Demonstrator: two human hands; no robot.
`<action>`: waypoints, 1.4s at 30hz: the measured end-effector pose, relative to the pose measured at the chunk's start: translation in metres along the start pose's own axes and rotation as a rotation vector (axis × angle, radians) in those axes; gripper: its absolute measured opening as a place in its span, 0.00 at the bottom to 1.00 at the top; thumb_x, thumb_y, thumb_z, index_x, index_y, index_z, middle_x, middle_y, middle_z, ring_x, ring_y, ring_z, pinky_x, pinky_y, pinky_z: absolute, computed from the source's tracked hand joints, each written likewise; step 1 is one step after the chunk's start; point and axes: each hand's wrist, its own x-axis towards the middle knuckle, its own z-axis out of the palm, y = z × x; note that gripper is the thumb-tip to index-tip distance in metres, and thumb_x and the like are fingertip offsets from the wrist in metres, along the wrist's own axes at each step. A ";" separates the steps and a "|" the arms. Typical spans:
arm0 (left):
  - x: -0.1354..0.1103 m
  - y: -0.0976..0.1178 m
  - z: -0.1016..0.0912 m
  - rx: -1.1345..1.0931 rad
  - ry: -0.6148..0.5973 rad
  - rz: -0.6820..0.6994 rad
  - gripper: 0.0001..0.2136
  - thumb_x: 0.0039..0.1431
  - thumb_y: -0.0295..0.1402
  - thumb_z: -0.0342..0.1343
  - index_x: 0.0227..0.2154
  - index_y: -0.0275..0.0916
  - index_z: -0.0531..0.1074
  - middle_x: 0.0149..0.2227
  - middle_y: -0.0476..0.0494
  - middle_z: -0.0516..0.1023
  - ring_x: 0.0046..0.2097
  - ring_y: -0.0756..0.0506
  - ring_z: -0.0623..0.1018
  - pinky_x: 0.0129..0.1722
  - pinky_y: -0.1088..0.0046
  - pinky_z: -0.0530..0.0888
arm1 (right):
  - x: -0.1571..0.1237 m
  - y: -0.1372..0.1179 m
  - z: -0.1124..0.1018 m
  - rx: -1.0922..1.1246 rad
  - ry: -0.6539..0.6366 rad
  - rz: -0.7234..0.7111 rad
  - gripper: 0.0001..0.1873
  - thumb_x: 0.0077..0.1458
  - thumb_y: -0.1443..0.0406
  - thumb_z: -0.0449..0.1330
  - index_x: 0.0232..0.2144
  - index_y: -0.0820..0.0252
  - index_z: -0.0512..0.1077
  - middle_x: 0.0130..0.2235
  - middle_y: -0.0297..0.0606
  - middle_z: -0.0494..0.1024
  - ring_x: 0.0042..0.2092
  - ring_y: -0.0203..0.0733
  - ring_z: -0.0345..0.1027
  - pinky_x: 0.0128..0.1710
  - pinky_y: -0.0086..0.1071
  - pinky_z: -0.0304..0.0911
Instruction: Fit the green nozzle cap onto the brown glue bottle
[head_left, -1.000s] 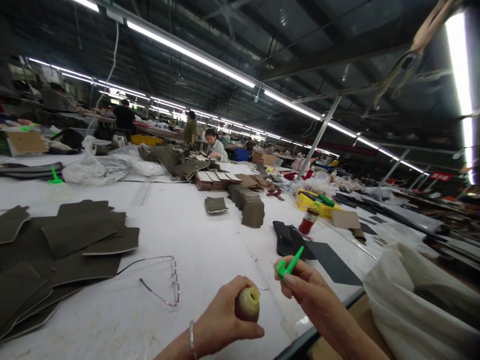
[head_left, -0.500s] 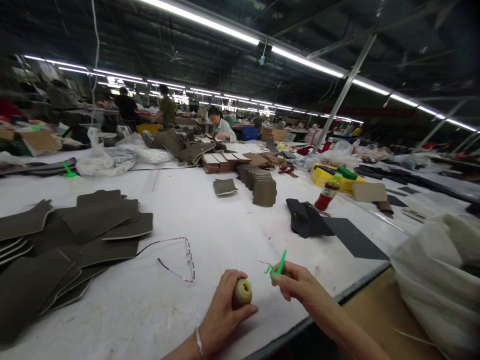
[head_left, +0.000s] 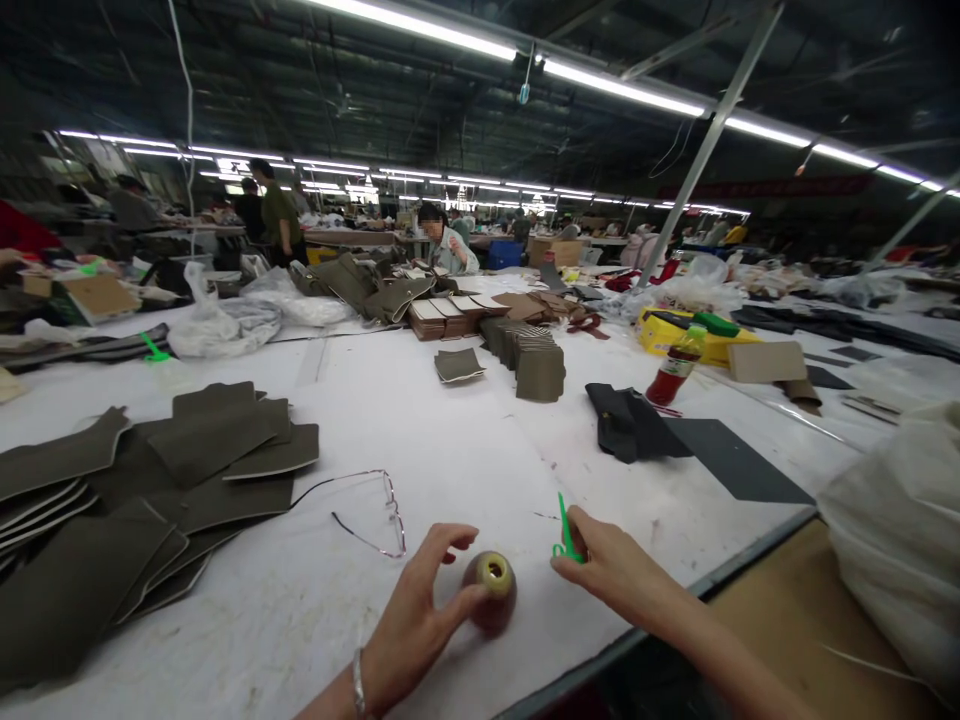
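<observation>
A small rounded brown pot with a yellowish rim and a hole in its top stands on the white table near the front edge. My left hand is beside it, fingers apart and curved, the thumb at the pot's side. To the right, my right hand is closed on a green plastic applicator, its slim pointed end upward and a looped part lower down. The fingers hide some of it. Eyeglasses lie unfolded left of the pot.
Dark olive panels are heaped at left. A row of olive pieces, black material and a red drink bottle are farther back. A whitish sack stands at right. A co-worker sits across the table.
My left hand has loosened from around the pot and shifted left, and the pot now stands more upright. The green applicator has turned in my right hand. The camera view has shifted slightly.
</observation>
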 end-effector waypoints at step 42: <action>0.029 0.022 -0.007 0.340 -0.233 0.234 0.09 0.68 0.29 0.39 0.33 0.40 0.63 0.34 0.46 0.69 0.35 0.48 0.68 0.35 0.71 0.66 | -0.031 -0.012 -0.017 0.287 0.045 -0.179 0.12 0.54 0.60 0.61 0.25 0.57 0.62 0.26 0.30 0.66 0.29 0.38 0.57 0.28 0.31 0.48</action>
